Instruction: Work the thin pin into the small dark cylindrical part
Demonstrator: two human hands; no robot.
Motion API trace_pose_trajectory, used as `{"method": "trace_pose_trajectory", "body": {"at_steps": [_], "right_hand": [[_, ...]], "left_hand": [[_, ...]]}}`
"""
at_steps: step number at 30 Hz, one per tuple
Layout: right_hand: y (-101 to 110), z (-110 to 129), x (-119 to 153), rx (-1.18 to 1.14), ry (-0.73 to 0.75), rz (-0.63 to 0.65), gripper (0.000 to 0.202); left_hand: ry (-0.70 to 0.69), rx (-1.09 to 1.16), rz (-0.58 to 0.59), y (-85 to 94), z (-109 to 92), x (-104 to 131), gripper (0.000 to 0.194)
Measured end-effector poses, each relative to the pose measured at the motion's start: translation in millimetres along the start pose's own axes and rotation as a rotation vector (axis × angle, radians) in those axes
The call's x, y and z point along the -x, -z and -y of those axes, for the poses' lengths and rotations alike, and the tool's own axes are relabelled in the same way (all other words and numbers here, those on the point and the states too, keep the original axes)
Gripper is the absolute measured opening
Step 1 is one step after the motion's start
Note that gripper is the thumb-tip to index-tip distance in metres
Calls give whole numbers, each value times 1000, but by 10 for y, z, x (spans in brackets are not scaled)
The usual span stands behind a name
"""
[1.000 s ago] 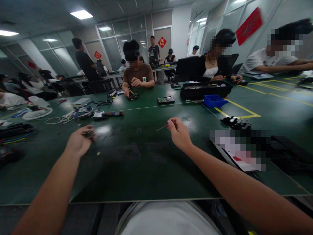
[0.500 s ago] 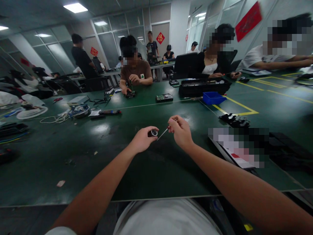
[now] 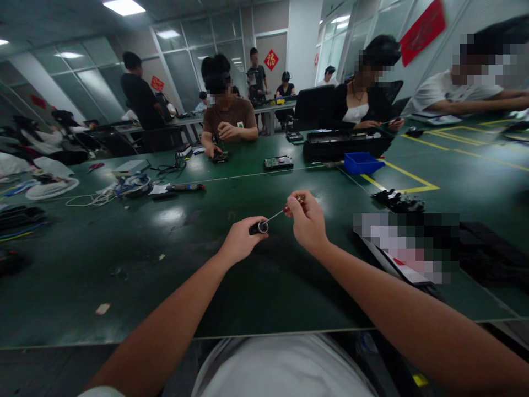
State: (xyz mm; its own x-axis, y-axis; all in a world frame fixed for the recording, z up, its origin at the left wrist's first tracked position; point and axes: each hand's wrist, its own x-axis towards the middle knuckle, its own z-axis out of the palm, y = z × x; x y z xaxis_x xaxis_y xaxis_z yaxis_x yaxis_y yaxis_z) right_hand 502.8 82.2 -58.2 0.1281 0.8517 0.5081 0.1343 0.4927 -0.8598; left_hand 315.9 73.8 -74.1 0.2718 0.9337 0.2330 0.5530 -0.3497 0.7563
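Observation:
My left hand (image 3: 241, 241) is wrapped round a short black cylinder (image 3: 255, 228) with a silver rim, its round end turned toward my right side. I cannot tell what the cylinder belongs to. In my right hand (image 3: 308, 221) is a screwdriver (image 3: 275, 216) with a thin metal shaft and a reddish part by the fingers, most of the handle being hidden. The shaft slants down to the left, and its tip meets the cylinder's rimmed end. Whether the tip sits inside or only touches the rim is too small to tell. Both hands are above the green table (image 3: 173, 298).
To the right lie a white box (image 3: 407, 267), black parts (image 3: 399, 201) and a blue bin (image 3: 362, 163). A hard drive (image 3: 278, 162) lies ahead, near a long black housing (image 3: 347, 146). Leftward are a dark tool (image 3: 185, 188) and cables (image 3: 93, 199). Co-workers sit across the table.
The screwdriver's tip has come up from below the cylinder to its rimmed end, and its shaft lies flatter. The rimmed end has turned slightly. My hands have barely shifted.

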Motion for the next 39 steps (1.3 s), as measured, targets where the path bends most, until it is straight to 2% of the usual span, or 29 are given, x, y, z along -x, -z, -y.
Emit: {"method": "trace_pose_trajectory", "body": {"at_steps": [7,15,24,27,29,35,39], "right_hand": [[16,-58,-1,104,49,46,17],[26,70,3,253,46,80,25],[26,41,0,238,85,222,12],[21,51,2,293,61,198,24],[16,58,4,306,55,170,25],[-28,-25,-20,119,-17,107,16],[-49,-188,-112,-142,-226,38,26]], "left_hand": [[-31,18,-43,-14,37,1,39],[-26,-37,-103,9,74,0,40],[-48,-78,-135,41,121,-19,39],[-49,-87,-123,28,125,-16,39],[-49,-89,-115,20,127,-18,40],[-22,-89,-152,40,132,-32,40],[-97,-74,-123,54,122,-31,41]]}}
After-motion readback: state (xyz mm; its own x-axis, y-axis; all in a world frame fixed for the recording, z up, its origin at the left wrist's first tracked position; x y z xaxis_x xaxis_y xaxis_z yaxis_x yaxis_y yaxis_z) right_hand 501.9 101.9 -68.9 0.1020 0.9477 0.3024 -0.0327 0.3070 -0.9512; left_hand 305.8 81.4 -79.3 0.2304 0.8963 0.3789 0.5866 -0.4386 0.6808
